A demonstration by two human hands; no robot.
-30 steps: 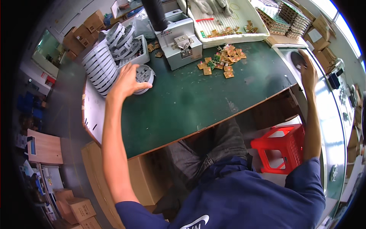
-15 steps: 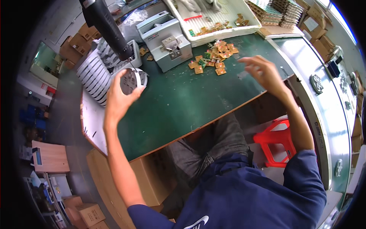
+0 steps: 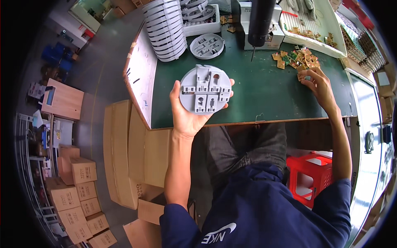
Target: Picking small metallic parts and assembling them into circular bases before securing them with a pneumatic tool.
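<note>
My left hand (image 3: 186, 113) holds a round grey plastic housing (image 3: 205, 91) above the front of the green table, gripping it by the rim. The housing's moulded slots and raised pockets face up at me. At the near edge of a pile of small circuit boards (image 3: 306, 57), my right hand (image 3: 319, 87) pinches one small square circuit board (image 3: 300, 74) between thumb and fingers. Beyond the left hand, a second round grey housing (image 3: 207, 46) lies on the table. A black electric screwdriver (image 3: 259, 25) hangs with its bit pointing down, between the two hands.
At the far left stands a tall stack of grey round housings (image 3: 165, 31) beside a white tray (image 3: 202, 27) of parts. A grey machine (image 3: 271, 39) sits behind the screwdriver. A white foam tray (image 3: 341, 51) lies at the back right. A red stool (image 3: 308, 175) is under the table.
My view has turned left. My left hand has brought a tilted grey housing nearer and turned its inner side up. My right hand, earlier apart from the boards, has taken hold of one.
</note>
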